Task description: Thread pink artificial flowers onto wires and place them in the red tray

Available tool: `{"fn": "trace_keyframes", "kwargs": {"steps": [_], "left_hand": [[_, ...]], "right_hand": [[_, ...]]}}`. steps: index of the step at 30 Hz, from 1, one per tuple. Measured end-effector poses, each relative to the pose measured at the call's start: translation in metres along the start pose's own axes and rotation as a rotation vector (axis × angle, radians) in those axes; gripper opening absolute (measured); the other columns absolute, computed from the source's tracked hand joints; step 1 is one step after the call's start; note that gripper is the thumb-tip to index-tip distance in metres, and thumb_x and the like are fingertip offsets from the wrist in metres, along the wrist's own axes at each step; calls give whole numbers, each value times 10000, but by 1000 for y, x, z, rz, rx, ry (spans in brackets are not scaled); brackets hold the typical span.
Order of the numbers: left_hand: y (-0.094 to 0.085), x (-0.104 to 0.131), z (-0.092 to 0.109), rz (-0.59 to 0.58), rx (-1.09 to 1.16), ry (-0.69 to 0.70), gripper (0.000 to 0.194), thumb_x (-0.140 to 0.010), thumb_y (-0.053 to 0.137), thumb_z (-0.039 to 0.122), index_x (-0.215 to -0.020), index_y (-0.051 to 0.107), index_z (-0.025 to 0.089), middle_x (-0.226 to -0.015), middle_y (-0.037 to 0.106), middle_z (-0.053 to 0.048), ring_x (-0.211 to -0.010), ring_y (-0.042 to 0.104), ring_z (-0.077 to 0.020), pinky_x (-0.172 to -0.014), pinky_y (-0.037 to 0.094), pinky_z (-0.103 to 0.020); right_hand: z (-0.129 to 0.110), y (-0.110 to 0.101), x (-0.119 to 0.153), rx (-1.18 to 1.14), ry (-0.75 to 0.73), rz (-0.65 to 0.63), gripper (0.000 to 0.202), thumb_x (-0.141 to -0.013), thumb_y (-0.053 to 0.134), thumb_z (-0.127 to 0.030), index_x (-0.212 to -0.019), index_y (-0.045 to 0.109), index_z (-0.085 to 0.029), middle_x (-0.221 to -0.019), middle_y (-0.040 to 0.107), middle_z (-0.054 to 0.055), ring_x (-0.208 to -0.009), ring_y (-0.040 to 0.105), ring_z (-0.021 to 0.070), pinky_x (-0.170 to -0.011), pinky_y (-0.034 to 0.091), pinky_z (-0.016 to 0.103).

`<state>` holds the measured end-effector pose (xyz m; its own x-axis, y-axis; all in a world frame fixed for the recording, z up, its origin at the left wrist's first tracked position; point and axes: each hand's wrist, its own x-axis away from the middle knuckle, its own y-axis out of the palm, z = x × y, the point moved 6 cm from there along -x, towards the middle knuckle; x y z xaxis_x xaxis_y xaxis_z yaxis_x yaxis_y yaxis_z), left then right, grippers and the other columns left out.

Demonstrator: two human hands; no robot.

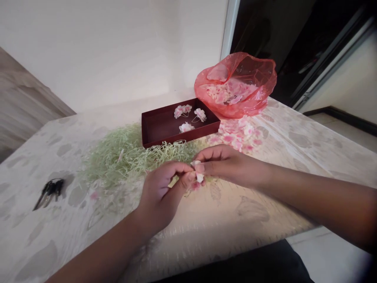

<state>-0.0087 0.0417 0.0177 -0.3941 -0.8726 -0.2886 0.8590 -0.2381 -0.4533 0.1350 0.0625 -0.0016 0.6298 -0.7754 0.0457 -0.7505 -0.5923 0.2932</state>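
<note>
Both hands meet above the table near its front edge, around a small white and pink flower [199, 177]. My left hand [166, 192] pinches its left side between thumb and forefinger. From the right, my right hand [229, 165] closes its fingers on the same flower. Any stem is too small to make out. Just behind the hands lies a pile of pale green stringy stems [118, 157]. Pink and white petals [240, 135] are heaped behind my right hand. A dark red open box [181, 139] holds several small flowers with thin loops, mostly at its right side.
A red translucent plastic bag [262, 98] with pink petals stands open behind the box, at the right. A bunch of keys [51, 190] lies at the left on the patterned tablecloth [229, 224]. A wall [112, 51] rises behind the table.
</note>
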Motion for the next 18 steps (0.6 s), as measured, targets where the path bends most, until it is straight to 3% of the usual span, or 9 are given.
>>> {"fn": "trace_keyframes", "kwargs": {"steps": [3,6,9,13,18], "left_hand": [[0,0,-9,73,183,-58,75,-967,613,254,-1028,655,267,-869,711,0,-792,692,-153,-732,546,-280],[2,0,-9,84,299,8,224,-940,638,211,-1143,579,286,-926,701,-5,-842,703,-170,-771,575,-311],[-1,0,-8,106,144,28,278,-886,696,188,-1136,623,287,-939,716,-12,-865,705,-184,-813,580,-326],[-12,0,-8,199,-162,-96,108,-885,711,287,-988,744,282,-928,766,-14,-828,717,-185,-676,567,-268],[-17,-4,-8,272,-121,-119,118,-919,676,338,-985,743,268,-879,753,1,-771,698,-159,-737,558,-281]], "right_hand": [[4,-4,-3,-127,3,50,196,-832,765,-331,-823,730,-139,-765,718,39,-700,687,139,-687,542,253],[5,-12,-5,-178,6,151,184,-810,771,-300,-757,718,-131,-703,693,31,-619,648,116,-620,530,228],[2,-19,-5,-133,-1,215,206,-797,765,-296,-698,702,-126,-645,663,30,-575,617,115,-579,512,229],[-3,-25,-4,-3,12,245,213,-774,757,-293,-647,675,-143,-605,632,20,-527,575,112,-520,453,236],[-11,-31,-1,282,25,278,224,-808,676,-292,-626,639,-167,-517,525,-11,-477,447,97,-451,304,245]]}}
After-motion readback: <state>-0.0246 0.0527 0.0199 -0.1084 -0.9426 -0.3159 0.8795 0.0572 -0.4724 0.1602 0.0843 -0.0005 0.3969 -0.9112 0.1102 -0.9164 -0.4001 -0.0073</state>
